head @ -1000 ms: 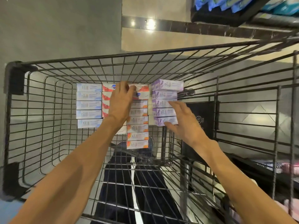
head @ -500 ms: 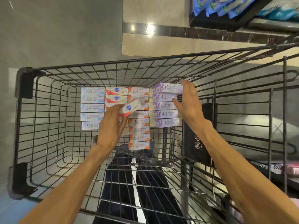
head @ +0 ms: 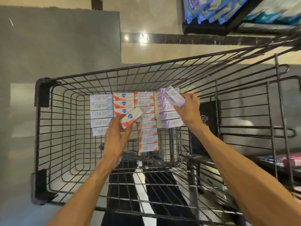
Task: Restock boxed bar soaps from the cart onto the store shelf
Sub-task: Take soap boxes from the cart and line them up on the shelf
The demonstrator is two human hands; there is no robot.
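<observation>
right now both hands are inside the wire cart (head: 48, 144), mid frame. left hand (head: 116, 138) grips a red/white soap box (head: 131, 117), tilted, above the red stack (head: 123, 101). right hand (head: 189, 110) grips a purple soap box (head: 174, 96) over the purple stack (head: 169, 119), right of ctr.

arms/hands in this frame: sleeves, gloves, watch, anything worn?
Both forearms are bare up to the frame edge, no sleeves visible. Left hand and right hand have no gloves, and no watch, bracelet or rings show. No markings visible.
</observation>
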